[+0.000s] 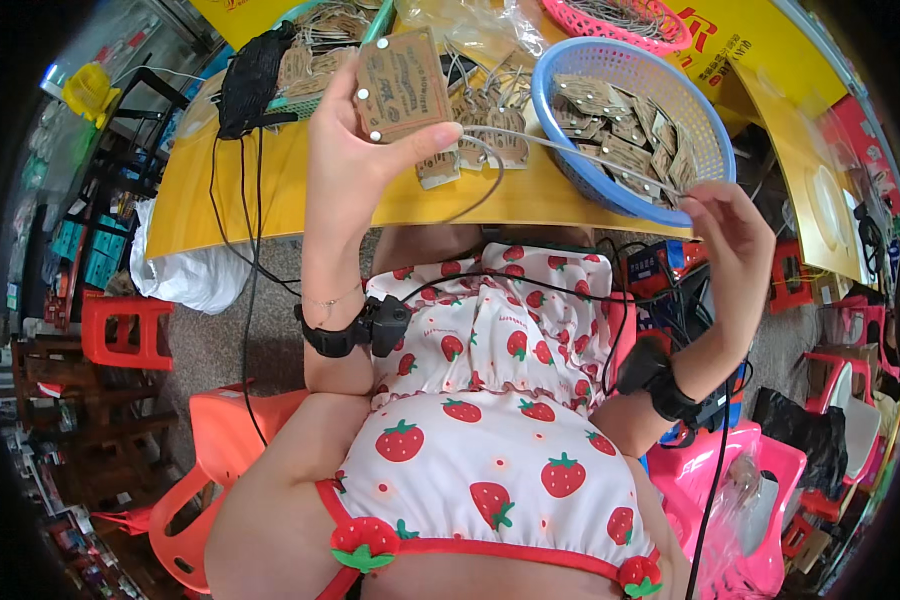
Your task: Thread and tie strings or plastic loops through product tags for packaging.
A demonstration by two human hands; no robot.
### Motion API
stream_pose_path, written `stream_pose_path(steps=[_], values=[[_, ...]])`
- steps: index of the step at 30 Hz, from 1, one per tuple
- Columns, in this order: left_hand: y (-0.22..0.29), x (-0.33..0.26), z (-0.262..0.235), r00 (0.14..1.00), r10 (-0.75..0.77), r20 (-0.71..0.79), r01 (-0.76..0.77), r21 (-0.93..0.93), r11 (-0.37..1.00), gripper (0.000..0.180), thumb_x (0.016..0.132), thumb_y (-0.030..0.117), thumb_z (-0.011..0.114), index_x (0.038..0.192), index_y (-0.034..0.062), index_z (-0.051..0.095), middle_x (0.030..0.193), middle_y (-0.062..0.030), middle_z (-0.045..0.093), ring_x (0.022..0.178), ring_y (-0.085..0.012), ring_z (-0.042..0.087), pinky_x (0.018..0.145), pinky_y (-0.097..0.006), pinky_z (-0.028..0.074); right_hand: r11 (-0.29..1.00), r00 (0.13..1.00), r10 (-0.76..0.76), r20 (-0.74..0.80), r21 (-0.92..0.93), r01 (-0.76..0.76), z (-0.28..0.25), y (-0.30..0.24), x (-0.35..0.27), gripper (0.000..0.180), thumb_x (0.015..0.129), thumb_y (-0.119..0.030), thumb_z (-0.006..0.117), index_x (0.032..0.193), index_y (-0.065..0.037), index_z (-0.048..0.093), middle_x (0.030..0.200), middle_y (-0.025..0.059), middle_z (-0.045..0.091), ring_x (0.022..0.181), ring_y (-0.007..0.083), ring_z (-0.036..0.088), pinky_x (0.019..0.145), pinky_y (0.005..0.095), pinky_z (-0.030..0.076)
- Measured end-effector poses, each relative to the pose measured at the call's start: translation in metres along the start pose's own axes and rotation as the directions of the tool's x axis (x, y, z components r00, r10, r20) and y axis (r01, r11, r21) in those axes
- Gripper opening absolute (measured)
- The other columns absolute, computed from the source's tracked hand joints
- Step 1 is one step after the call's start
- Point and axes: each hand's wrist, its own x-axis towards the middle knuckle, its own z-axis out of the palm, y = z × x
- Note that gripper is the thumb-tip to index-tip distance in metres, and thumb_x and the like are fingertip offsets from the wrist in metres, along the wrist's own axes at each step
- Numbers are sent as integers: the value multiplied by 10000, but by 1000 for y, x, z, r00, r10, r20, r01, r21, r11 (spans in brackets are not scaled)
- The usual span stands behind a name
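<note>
A brown cardboard card with printing and white round studs is gripped in my left hand, thumb across its lower edge. From that hand a thin whitish cord stretches to the right. Its far end is pinched between the fingers of my right hand, by the near rim of a blue basket. A loop of the cord hangs below the card. Inside the blue basket lie many similar small brown cards. More brown cards with cords lie on the table, partly behind my left hand.
The yellow table also bears a pink basket of cords, a green basket with cards, a black mesh piece and clear plastic. Black cables hang in front. Red stools and chairs stand around.
</note>
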Motion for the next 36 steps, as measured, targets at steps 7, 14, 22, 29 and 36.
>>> stream_pose_path(steps=[7, 14, 22, 29, 36], values=[[-2, 2, -9, 999, -14, 33, 19, -155, 988, 606, 703, -17, 750, 1221, 7, 436, 1057, -142, 635, 941, -179, 635, 805, -308, 543, 982, 927, 149, -345, -59, -180, -52, 18, -14, 142, 846, -45, 648, 967, 30, 640, 858, 15, 631, 784, 59, 555, 713, 176, 416], [-13, -6, 5, 967, -54, 247, 161, -437, 885, 647, 725, 3, 735, 1274, 21, 393, 1055, -129, 610, 931, -170, 619, 780, -304, 550, 898, 861, -22, -508, 368, 240, -34, 17, -3, 134, 878, -17, 588, 985, 63, 586, 981, 128, 623, 914, 210, 624, 902, 307, 483], [-8, -17, 38, 886, -95, 454, 361, -546, 756, 770, 702, 65, 792, 1316, 37, 328, 1030, -105, 560, 951, -155, 569, 742, -271, 533, 853, 945, -293, -146, 406, 327, 49, -34, -8, 290, 782, 169, 551, 1060, 92, 580, 938, 103, 593, 833, 166, 633, 776, 256, 492], [-1, -22, 44, 879, -147, 453, 386, -498, 776, 760, 686, 55, 798, 1294, 40, 341, 1024, -100, 567, 870, -121, 586, 677, -234, 514, 900, 906, -364, -218, 169, 402, 85, -41, -10, 215, 739, 117, 646, 936, 37, 618, 885, 84, 655, 801, 142, 634, 728, 237, 494], [-6, -25, 44, 845, -148, 515, 435, -499, 749, 798, 659, 47, 804, 1307, 38, 338, 1012, -91, 586, 856, -120, 593, 676, -229, 506, 917, 904, -374, -208, 65, 394, 83, -43, -11, 188, 732, 89, 658, 898, 9, 616, 822, 94, 649, 765, 182, 641, 699, 255, 489]])
